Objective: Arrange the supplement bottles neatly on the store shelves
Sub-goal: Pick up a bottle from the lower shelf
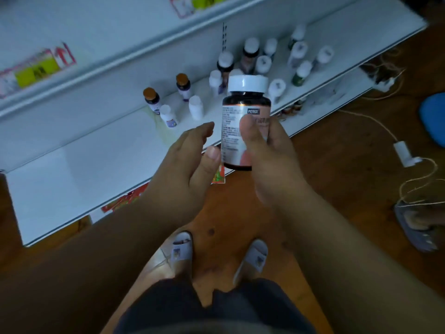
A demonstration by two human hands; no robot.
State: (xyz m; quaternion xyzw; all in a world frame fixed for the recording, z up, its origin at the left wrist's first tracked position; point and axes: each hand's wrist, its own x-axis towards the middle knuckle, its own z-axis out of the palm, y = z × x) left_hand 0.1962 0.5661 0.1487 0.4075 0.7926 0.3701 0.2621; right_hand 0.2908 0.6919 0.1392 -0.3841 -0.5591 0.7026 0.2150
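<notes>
Dim, bluish-cast wide-angle frame; low contrast overall.

Sharpest zone is frame centre: held bottle label partly legible. Shelf bottles at upper centre soft, caps smeared. Price tags at upper left show motion blur. White shelf is brightest area, no hard glare. Floor dark at right. Forearms at bottom go murky, shadow detail lost. Shelf lines slant and bow twd edges, lens distortion.

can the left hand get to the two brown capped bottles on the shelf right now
Probably yes. The left hand is open and holds nothing, and the brown capped bottles stand near the shelf front with bare shelf between. Distance is hard to judge.
</notes>
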